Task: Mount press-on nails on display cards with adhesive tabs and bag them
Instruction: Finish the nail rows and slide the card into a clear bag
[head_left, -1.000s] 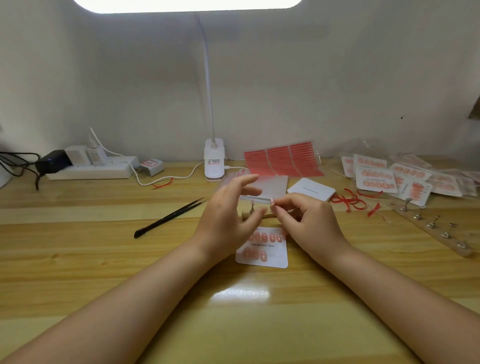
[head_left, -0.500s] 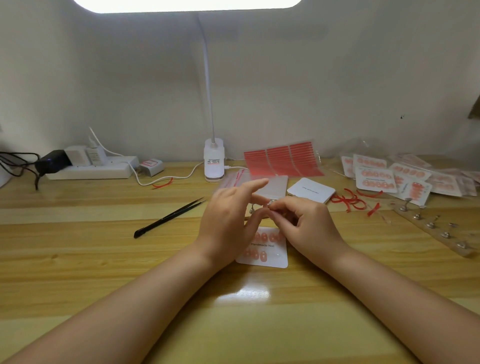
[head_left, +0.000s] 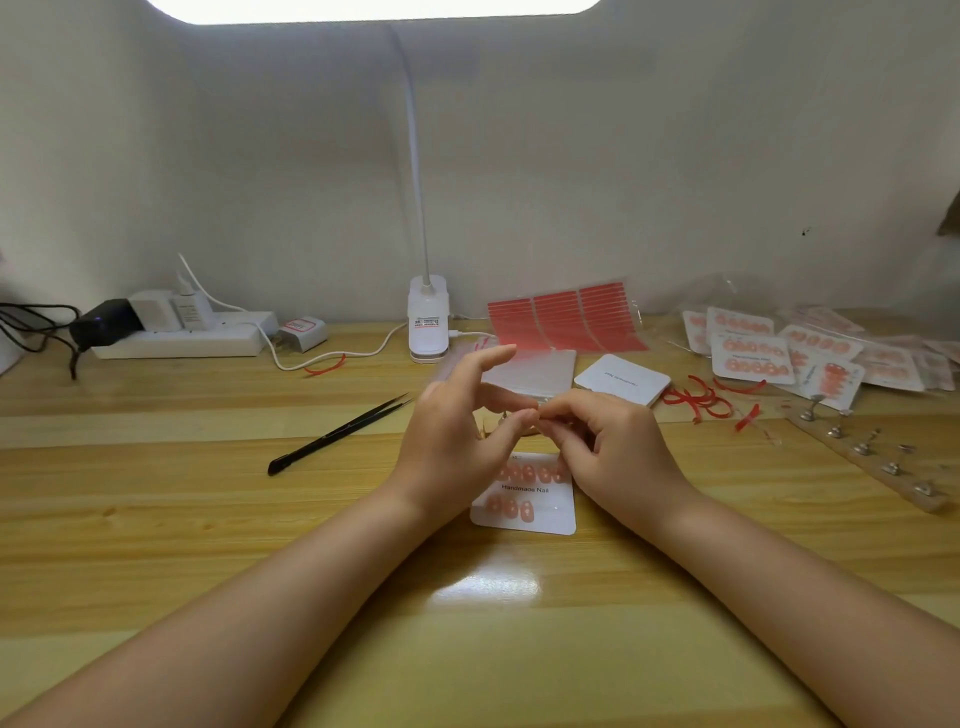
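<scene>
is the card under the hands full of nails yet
Not full: the display card shows only three nails in its bottom row, bare white beside them.

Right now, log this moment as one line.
left hand and right hand: pinching something small together | display card: on table beneath, partly filled | tweezers: idle
</scene>
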